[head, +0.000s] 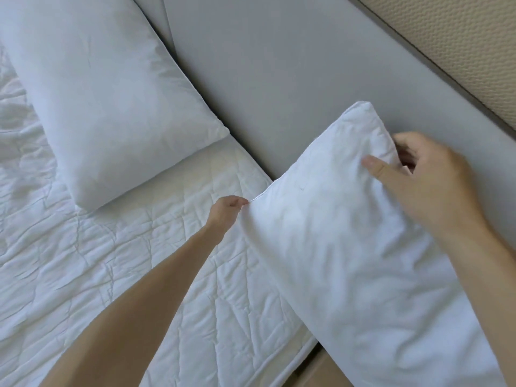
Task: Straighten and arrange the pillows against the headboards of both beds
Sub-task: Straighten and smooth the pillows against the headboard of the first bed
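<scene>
A white pillow (pixel 343 247) is held up at the right, above the bed's edge and close to the grey headboard (pixel 279 74). My left hand (pixel 226 212) pinches its left corner. My right hand (pixel 424 185) grips its upper right edge, thumb on the front and fingers behind. A second white pillow (pixel 111 93) lies on the mattress at the upper left, its long side against the headboard.
The quilted white mattress cover (pixel 125 275) is wrinkled and fills the left and lower middle. A beige textured wall (pixel 469 46) runs behind the headboard at the top right. A strip of tan floor (pixel 321 370) shows below the bed's edge.
</scene>
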